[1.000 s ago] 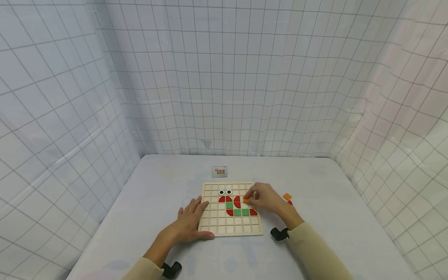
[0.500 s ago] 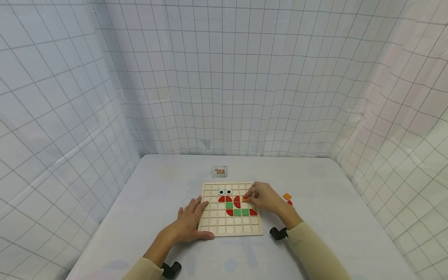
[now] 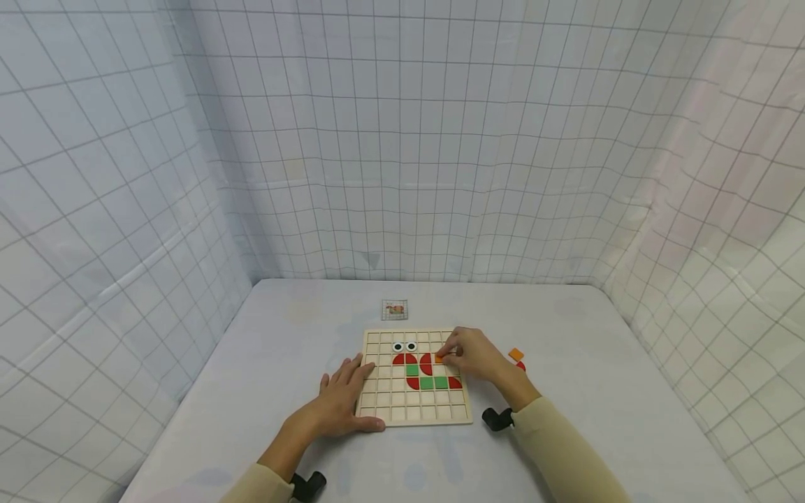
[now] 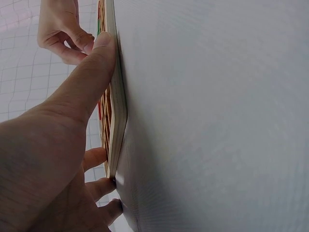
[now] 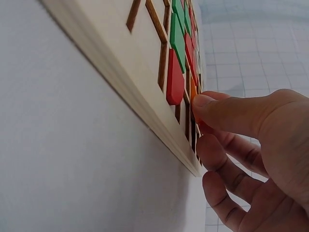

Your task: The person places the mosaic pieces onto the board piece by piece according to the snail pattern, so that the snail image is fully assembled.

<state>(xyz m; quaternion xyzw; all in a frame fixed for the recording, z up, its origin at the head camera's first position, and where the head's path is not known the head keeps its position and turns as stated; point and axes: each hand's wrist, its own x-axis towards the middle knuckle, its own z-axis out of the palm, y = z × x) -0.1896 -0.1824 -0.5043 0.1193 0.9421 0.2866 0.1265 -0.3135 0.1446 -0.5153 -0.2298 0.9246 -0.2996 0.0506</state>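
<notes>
A square wooden grid board [image 3: 385, 399] lies on the table, bearing red quarter-round tiles [image 3: 455, 383], green square tiles [image 3: 427, 383] and two round eye tiles [image 3: 411, 346]. My right hand [image 3: 476, 351] pinches an orange tile [image 3: 439, 358] between thumb and index finger at a cell right beside the red pieces. In the right wrist view the orange tile [image 5: 193, 95] is partly hidden by the thumb. My left hand [image 3: 342, 401] rests along the board's left edge, fingers spread, its thumb [image 4: 99, 53] on the near rim.
Behind the board lies a small picture card [image 3: 394, 309] with a coloured pattern on a grid. To the right of my right hand, an orange square tile [image 3: 516, 354] and a red piece [image 3: 521, 365] lie on the table. Grid-patterned white curtains [image 3: 402, 175] surround the table.
My right hand has shifted very slightly left with the orange tile, bringing it close against the red half-round. My left hand stays in place on the board.
</notes>
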